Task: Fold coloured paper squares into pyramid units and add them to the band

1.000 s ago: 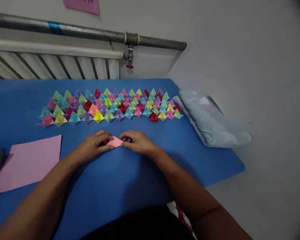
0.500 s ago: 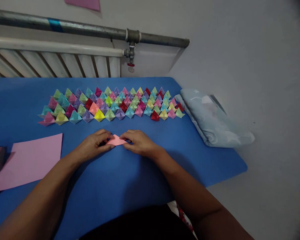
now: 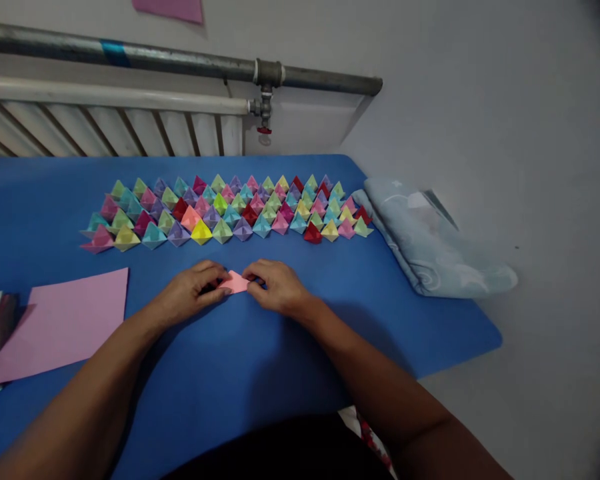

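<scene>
A small folded piece of pink paper is held between my two hands over the blue table. My left hand pinches its left end between thumb and fingers. At its right end, my right hand grips the paper in the same way. The fingers cover both ends, so only the pointed middle shows. Just beyond my hands stand several rows of small folded paper boats in many colours.
A pink sheet lies at the left, beside a dark, shiny packet. Folded pale blue cloth rests on the table's right side. Behind the table are a white radiator and a metal pipe with a red-handled valve.
The view has shifted slightly. My right fingers have drawn a little closer to my left ones, covering more of the pink paper's right end. Both hands keep hold of it.
</scene>
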The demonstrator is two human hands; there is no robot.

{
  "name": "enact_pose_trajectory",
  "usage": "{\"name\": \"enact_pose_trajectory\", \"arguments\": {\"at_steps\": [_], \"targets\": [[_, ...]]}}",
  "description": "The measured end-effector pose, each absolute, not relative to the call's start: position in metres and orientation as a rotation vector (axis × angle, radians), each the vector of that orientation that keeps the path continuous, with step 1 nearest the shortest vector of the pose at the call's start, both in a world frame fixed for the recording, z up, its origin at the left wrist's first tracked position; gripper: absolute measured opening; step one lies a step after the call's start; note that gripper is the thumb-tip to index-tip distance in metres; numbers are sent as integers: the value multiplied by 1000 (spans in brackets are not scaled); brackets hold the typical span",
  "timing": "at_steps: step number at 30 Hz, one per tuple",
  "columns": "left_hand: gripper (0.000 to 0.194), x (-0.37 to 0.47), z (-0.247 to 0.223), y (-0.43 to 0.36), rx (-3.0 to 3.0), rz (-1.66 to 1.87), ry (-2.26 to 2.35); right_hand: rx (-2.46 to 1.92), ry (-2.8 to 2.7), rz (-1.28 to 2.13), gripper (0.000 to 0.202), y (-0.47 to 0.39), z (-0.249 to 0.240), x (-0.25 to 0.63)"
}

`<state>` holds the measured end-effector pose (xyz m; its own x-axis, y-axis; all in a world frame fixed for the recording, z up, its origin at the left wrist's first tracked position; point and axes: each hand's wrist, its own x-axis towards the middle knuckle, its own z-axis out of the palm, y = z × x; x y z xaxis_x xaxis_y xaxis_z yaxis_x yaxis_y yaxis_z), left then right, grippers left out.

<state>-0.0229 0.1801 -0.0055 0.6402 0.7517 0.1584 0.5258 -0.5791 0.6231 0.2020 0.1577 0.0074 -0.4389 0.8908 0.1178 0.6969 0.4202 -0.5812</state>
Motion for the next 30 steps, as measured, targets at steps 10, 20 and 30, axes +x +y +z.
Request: {"name": "enact_pose_trajectory", "arguments": {"at_steps": [10, 20, 30], "targets": [[24, -24, -5, 178, 2359, 540, 976, -1346, -2394, 579, 17, 157, 8, 203], [25, -23, -3, 176, 2356, 532, 991, -1394, -2436, 545, 15, 156, 9, 201], [23, -21, -1, 175, 2355, 545, 1001, -1469, -2381, 495, 13, 153, 9, 195]]}}
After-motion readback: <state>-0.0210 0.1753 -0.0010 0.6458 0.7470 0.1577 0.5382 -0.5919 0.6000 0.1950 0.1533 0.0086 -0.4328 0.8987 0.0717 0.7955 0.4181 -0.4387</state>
